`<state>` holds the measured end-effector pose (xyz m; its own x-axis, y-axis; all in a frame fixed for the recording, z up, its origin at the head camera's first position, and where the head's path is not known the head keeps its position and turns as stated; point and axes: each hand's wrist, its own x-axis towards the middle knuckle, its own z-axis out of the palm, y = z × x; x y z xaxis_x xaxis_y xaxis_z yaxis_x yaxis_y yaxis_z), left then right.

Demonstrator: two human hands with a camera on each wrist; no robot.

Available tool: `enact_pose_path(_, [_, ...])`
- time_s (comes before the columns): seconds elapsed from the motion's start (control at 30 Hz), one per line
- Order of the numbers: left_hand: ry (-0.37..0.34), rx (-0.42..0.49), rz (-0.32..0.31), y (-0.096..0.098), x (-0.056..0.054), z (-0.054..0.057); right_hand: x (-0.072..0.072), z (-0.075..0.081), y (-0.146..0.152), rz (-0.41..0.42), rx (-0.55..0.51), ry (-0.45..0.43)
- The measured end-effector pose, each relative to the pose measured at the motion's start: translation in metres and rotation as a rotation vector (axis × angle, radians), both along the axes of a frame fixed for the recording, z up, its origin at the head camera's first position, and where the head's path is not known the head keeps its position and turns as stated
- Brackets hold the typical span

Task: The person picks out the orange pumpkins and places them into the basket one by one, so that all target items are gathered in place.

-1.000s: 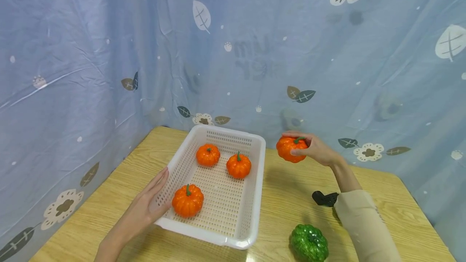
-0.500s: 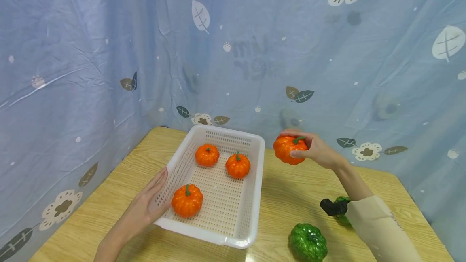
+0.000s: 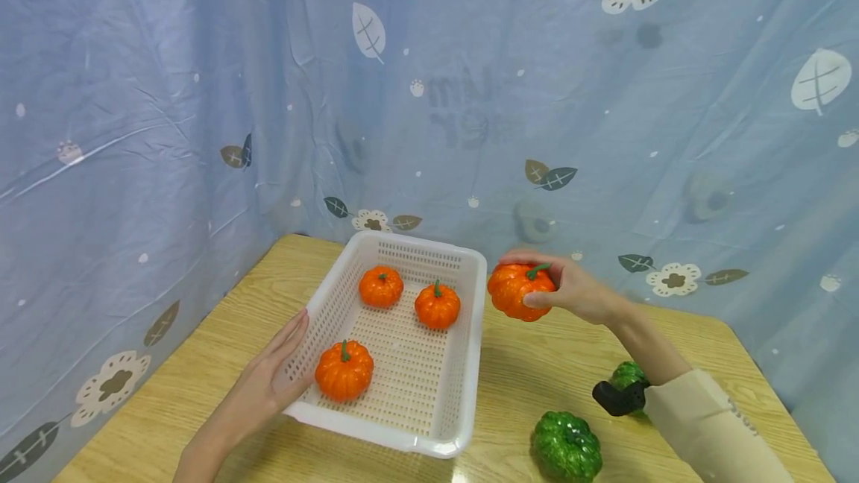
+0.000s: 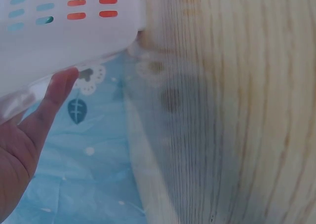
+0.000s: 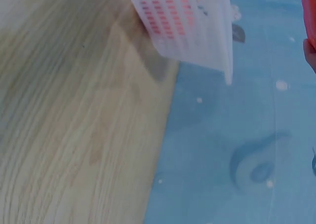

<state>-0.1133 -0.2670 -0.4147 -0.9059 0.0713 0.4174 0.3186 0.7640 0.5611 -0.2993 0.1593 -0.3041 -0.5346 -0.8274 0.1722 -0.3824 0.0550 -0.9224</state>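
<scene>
My right hand (image 3: pixel 570 285) grips an orange pumpkin (image 3: pixel 515 293) with a green stem, thumb in front and fingers over its top. The pumpkin hangs above the table, just off the right rim of a white perforated plastic basket (image 3: pixel 473 349). My left hand (image 3: pixel 265 386) holds the basket's left side, fingers along the outer wall and thumb across the rim. In the left wrist view a finger (image 4: pixel 61 83) lies against the wall. Three more orange pumpkins sit in the basket: back left (image 3: pixel 381 288), right (image 3: pixel 438 307) and front (image 3: pixel 344 371).
A green pumpkin (image 3: pixel 567 447) stands on the wooden table (image 3: pixel 523 371) at the front right. Another green pumpkin (image 3: pixel 627 377) is partly hidden behind the right forearm and a black wrist device (image 3: pixel 617 398). A blue patterned curtain (image 3: pixel 416 95) rises behind and left of the table.
My right hand has carried the pumpkin left and lower, closer to the basket's right rim. The second green pumpkin has come into view behind the right forearm. My left hand stays put.
</scene>
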Motion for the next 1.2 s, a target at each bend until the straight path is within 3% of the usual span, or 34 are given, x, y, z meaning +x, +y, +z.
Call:
enact_pose_path(0.2, [0.01, 0.006, -0.01, 0.0, 0.001, -0.001, 0.014, -0.001, -0.014, 0.095, -0.026, -0.035])
enact_pose_path(0.6, [0.009, 0.003, -0.016, -0.002, 0.0, 0.0, 0.045, 0.003, -0.043, 0.165, 0.022, -0.046])
enact_pose_path(0.9, [0.022, 0.0, -0.017, -0.002, -0.001, -0.002, 0.054, 0.0, -0.059, 0.223, 0.039, -0.04])
enact_pose_path(1.2, [0.031, -0.002, -0.018, -0.002, 0.0, -0.002, 0.058, -0.001, -0.074, 0.288, -0.004, -0.1])
